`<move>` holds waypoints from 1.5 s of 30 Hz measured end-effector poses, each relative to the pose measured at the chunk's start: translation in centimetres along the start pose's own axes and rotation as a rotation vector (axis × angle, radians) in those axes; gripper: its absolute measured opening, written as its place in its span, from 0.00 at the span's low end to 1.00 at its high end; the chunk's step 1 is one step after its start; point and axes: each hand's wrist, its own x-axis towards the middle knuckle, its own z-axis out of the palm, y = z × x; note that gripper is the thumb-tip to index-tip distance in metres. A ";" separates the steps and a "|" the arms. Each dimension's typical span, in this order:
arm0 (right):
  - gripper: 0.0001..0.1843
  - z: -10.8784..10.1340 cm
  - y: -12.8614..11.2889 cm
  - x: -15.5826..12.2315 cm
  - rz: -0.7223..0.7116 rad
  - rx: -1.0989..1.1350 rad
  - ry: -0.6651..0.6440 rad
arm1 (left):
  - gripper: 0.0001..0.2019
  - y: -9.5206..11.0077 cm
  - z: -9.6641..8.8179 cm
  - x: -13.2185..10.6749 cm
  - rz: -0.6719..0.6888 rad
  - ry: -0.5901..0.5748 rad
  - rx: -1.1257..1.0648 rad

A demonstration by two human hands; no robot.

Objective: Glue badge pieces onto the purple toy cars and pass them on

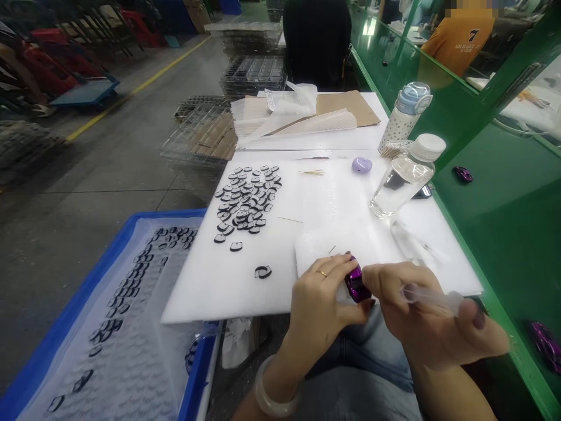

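Observation:
My left hand (322,301) grips a small shiny purple toy car (356,285) at the near edge of the white foam board (210,280). My right hand (421,316) is closed around a clear plastic syringe-like tube (432,297) and its fingertips touch the car. Both hands hover over my lap, just in front of a small white foam pad (333,245). A pile of several small black-and-white flat parts (248,196) lies on the board to the left, with one loose part (263,272) close to my left hand.
A clear bottle (405,178), a dotted bottle (405,114) and a lilac case (362,164) stand at the board's right. More purple cars (547,345) lie on the green bench. A blue tray (56,333) of parts sits lower left. People sit beyond.

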 end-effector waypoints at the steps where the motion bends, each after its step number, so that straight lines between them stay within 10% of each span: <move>1: 0.34 0.3 0.0 0.1 -0.007 -0.030 0.010 | 0.20 0.0 0.0 0.0 0.001 -0.009 0.001; 13: 0.31 -0.9 0.7 6.3 -0.315 0.027 0.234 | 0.23 0.0 0.2 -0.3 0.033 0.020 0.018; 17: 0.21 -4.0 2.7 6.5 -0.130 -0.260 0.254 | 0.24 -0.4 0.1 -0.6 0.050 -0.014 0.033; 23: 0.16 -10.4 2.1 3.2 -0.014 -1.148 0.803 | 0.21 -0.2 0.4 -0.8 0.139 -0.050 0.146; 28: 0.11 -11.9 3.0 2.8 0.095 -1.247 0.708 | 0.17 -0.4 -1.7 -2.0 0.193 0.041 0.051; 33: 0.16 -12.9 2.8 2.0 0.061 -1.166 0.812 | 0.07 -4.4 -6.4 -4.2 -0.131 0.274 0.308; 39: 0.16 -13.7 4.8 2.1 0.047 -1.452 0.644 | 0.11 -9.2 -8.9 -4.5 -0.216 0.081 0.467; 45: 0.16 -13.9 3.8 1.6 -0.076 -1.376 0.759 | 0.09 -9.3 -9.1 -4.7 -0.115 0.155 0.435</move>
